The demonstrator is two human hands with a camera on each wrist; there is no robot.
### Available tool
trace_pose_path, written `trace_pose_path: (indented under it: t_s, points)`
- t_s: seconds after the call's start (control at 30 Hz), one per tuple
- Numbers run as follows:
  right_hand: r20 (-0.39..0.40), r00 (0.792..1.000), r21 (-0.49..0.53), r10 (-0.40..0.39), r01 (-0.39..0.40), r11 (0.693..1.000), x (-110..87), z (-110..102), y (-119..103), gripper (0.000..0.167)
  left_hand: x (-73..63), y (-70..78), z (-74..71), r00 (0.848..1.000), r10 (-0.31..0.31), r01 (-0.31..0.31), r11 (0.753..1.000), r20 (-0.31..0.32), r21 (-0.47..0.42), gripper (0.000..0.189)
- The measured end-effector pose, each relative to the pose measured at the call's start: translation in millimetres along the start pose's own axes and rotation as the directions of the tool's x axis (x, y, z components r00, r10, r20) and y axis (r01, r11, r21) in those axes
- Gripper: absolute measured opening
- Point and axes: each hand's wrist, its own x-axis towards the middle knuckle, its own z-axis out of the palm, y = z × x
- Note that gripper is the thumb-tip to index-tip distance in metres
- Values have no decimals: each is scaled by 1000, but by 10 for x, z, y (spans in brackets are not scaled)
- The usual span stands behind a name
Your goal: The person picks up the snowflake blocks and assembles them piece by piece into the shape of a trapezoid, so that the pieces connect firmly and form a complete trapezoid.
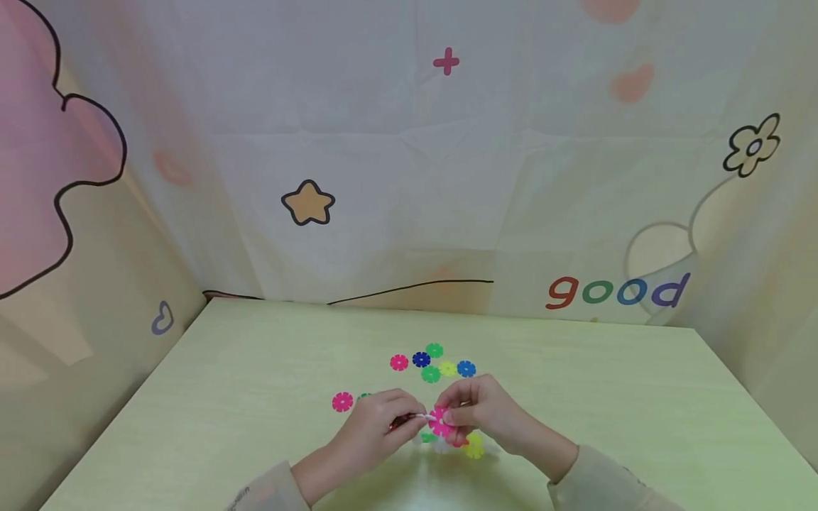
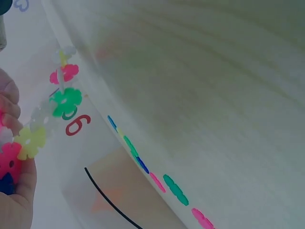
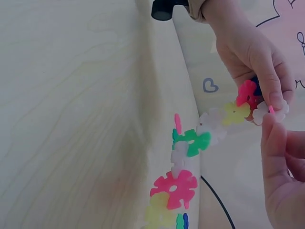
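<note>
My left hand grips one end of a chain of notched plastic snowflake discs. At its fingertips is a white disc, seen edge-on in the head view. A pink disc is pinched between the thumb and fingers of my right hand, its edge right at the white one. Pink and dark blue discs lie against the left palm. From there the chain hangs below both hands, through yellow, white, green and pink to a yellow disc.
Loose discs lie flat on the pale wooden table beyond the hands: pink, dark blue, green, yellow and blue. Another pink disc is left of them. A printed cloth hangs behind the table.
</note>
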Motion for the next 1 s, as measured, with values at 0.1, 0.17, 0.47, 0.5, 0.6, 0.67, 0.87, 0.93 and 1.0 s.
trace_pose_path:
  t_s: [0.1,0.17,0.47,0.5,0.6,0.67,0.87,0.93,1.0]
  points:
    - [-15,1000,-11,13,-13,1000,-4,-9,25,25,29,4,-24,995,-66,66,998,76,0,15]
    - [-16,1000,-11,21,-22,1000,-3,-14,45,26,49,-2,-38,989,-70,67,997,127,22,18]
    - [-50,998,-5,48,-49,999,-9,-10,70,26,61,-17,-23,972,-14,-26,986,235,167,49]
    - [-52,997,-2,54,-55,999,-12,-5,71,26,58,-22,-5,974,2,-47,981,226,191,50]
    - [-51,996,12,69,-68,998,-17,9,77,24,47,-35,42,980,46,-85,976,194,200,47]
    - [-49,996,10,74,-73,997,-21,9,75,24,41,-44,60,983,71,-104,977,172,188,43]
    - [-22,999,-47,30,-31,998,9,-96,44,28,28,-84,5,983,63,-85,989,174,123,44]
    - [-30,1000,-79,2,-5,997,56,-183,44,30,22,-103,-51,979,36,-61,991,200,119,46]
    - [-53,998,-116,-22,16,993,121,-289,63,32,9,-124,-117,975,3,-28,993,222,111,46]
